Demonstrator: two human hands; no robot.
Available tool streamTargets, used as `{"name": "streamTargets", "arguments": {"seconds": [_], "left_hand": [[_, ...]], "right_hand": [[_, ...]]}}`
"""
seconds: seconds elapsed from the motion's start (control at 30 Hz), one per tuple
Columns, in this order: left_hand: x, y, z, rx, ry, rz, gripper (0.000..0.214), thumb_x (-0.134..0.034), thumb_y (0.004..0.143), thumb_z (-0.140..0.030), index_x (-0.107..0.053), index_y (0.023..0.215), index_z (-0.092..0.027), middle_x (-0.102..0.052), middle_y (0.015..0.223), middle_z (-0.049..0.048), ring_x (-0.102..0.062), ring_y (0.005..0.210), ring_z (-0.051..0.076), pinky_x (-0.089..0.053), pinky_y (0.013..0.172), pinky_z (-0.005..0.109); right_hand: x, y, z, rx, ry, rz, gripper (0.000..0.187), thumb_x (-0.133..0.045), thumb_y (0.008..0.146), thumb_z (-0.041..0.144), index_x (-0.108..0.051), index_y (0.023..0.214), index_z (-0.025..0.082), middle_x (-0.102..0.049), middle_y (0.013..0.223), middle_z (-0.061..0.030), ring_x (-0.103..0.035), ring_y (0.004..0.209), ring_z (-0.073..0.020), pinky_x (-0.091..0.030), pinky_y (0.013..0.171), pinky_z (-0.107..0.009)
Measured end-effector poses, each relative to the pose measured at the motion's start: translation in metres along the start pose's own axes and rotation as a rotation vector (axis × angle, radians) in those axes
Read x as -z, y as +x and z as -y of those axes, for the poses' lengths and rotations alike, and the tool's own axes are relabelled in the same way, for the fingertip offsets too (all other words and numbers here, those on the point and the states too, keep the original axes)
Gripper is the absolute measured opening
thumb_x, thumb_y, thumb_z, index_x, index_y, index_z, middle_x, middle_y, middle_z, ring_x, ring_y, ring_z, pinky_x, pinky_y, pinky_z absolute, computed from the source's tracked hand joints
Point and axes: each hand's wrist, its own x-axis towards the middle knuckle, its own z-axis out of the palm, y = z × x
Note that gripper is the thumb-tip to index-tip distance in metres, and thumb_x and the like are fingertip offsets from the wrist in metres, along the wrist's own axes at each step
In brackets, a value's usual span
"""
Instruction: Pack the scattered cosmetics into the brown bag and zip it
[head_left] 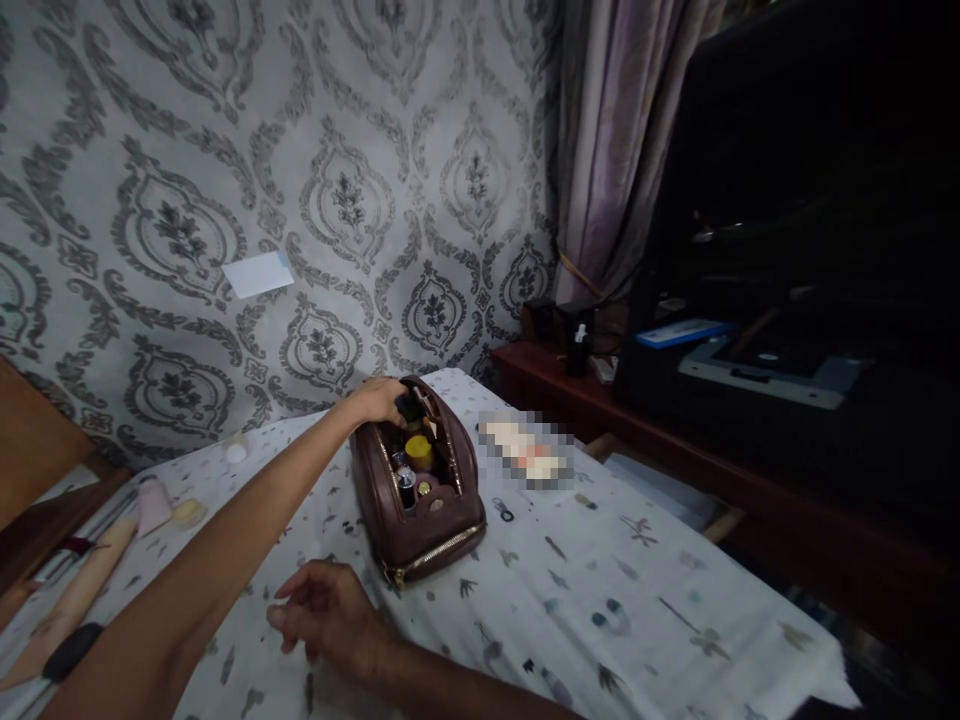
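Observation:
A brown cosmetic bag (435,530) with a gold zipper stands unzipped on the cloth-covered table. My left hand (379,400) reaches over its far end, fingers closed at a small black object (410,408) whose kind I cannot make out. Inside the bag are a yellow-lidded jar (419,453), a bottle with a silvery cap (406,486) and a small gold-topped item (424,489). Nearer to me, left of the bag's front end, my right hand (326,615) hovers with loosely bent fingers apart, holding nothing.
At the left lie a pink tube (154,508), a yellowish round container (187,514) and a small white item (235,450). A blurred-out item (525,448) and a small black ring (506,516) lie right of the bag. A reddish shelf (536,375) runs beyond the table's right edge.

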Motion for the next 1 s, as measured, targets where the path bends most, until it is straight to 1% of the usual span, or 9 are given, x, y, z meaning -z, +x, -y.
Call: {"name": "streamTargets", "arguments": {"seconds": [0.1, 0.2, 0.3, 0.37, 0.5, 0.57, 0.77, 0.87, 1.0], "left_hand": [[0.009, -0.001, 0.002, -0.002, -0.074, -0.005, 0.030, -0.081, 0.058, -0.035, -0.072, 0.083, -0.021, -0.067, 0.070, -0.0025, -0.062, 0.071, 0.019, -0.042, 0.060, 0.023], [0.021, -0.013, 0.006, 0.008, -0.150, -0.065, 0.029, -0.071, 0.069, -0.036, -0.071, 0.091, -0.017, -0.066, 0.072, -0.0016, -0.061, 0.071, 0.018, -0.044, 0.062, 0.024], [0.027, -0.042, 0.008, 0.038, -0.294, -0.357, 0.030, -0.056, 0.079, -0.030, -0.067, 0.104, -0.016, -0.067, 0.085, 0.0020, -0.061, 0.082, 0.019, -0.046, 0.072, 0.027], [0.021, -0.070, 0.007, 0.056, -0.411, -0.565, 0.025, -0.051, 0.077, -0.021, -0.067, 0.096, -0.017, -0.066, 0.084, 0.0020, -0.060, 0.080, 0.018, -0.045, 0.073, 0.028], [-0.018, -0.137, 0.003, 0.110, -0.434, -0.619, 0.017, -0.043, 0.071, -0.010, -0.057, 0.067, -0.020, -0.059, 0.068, -0.0007, -0.054, 0.069, 0.017, -0.039, 0.066, 0.028], [-0.044, -0.170, 0.002, 0.129, -0.399, -0.598, 0.019, -0.040, 0.070, -0.008, -0.051, 0.061, -0.021, -0.054, 0.064, -0.0006, -0.052, 0.068, 0.017, -0.039, 0.067, 0.029], [-0.110, -0.250, 0.010, 0.291, -0.319, -0.513, 0.022, -0.037, 0.077, -0.008, -0.047, 0.063, -0.022, -0.055, 0.068, 0.0020, -0.052, 0.074, 0.022, -0.041, 0.069, 0.033], [-0.128, -0.277, 0.016, 0.365, -0.285, -0.476, 0.022, -0.038, 0.080, -0.008, -0.051, 0.068, -0.022, -0.059, 0.075, 0.0039, -0.054, 0.082, 0.024, -0.043, 0.076, 0.037], [-0.144, -0.295, 0.020, 0.431, -0.295, -0.444, 0.023, -0.040, 0.082, -0.006, -0.057, 0.077, -0.021, -0.062, 0.083, 0.0051, -0.056, 0.087, 0.023, -0.045, 0.080, 0.037]], "right_hand": [[0.001, 0.000, -0.001, 0.008, 0.001, 0.001, 0.073, -0.081, 0.041, 0.074, -0.060, 0.082, 0.017, -0.054, 0.059, 0.0071, -0.052, 0.048, -0.0073, -0.033, 0.041, -0.018], [0.002, 0.000, -0.002, 0.025, -0.017, 0.010, 0.072, -0.080, 0.044, 0.074, -0.061, 0.082, 0.017, -0.055, 0.060, 0.0061, -0.052, 0.049, -0.0075, -0.033, 0.043, -0.019], [0.003, -0.001, -0.001, 0.027, -0.046, 0.016, 0.071, -0.079, 0.045, 0.075, -0.061, 0.082, 0.017, -0.056, 0.061, 0.0055, -0.053, 0.051, -0.0083, -0.033, 0.044, -0.019], [0.004, 0.000, -0.001, 0.018, -0.074, 0.018, 0.067, -0.080, 0.049, 0.072, -0.061, 0.082, 0.017, -0.056, 0.064, 0.0051, -0.053, 0.051, -0.0086, -0.034, 0.044, -0.019], [0.004, 0.000, -0.008, 0.043, -0.249, -0.026, 0.026, -0.077, 0.071, 0.036, -0.064, 0.083, 0.016, -0.056, 0.064, 0.0058, -0.052, 0.051, -0.0076, -0.036, 0.050, -0.020], [0.004, 0.000, -0.012, 0.084, -0.371, -0.046, 0.007, -0.069, 0.074, 0.018, -0.066, 0.080, 0.016, -0.054, 0.062, 0.0064, -0.051, 0.053, -0.0076, -0.036, 0.054, -0.020], [0.003, -0.006, -0.011, 0.201, -0.582, 0.033, 0.013, -0.058, 0.072, 0.009, -0.067, 0.074, 0.018, -0.055, 0.065, 0.0049, -0.049, 0.063, -0.0108, -0.038, 0.061, -0.021], [0.003, -0.009, -0.006, 0.223, -0.619, 0.074, 0.011, -0.056, 0.075, 0.013, -0.066, 0.076, 0.019, -0.055, 0.065, 0.0037, -0.051, 0.064, -0.0126, -0.038, 0.062, -0.023], [0.002, -0.008, -0.002, 0.235, -0.690, 0.118, 0.011, -0.054, 0.081, 0.021, -0.063, 0.076, 0.019, -0.054, 0.063, 0.0025, -0.051, 0.061, -0.0137, -0.038, 0.060, -0.024]]}}
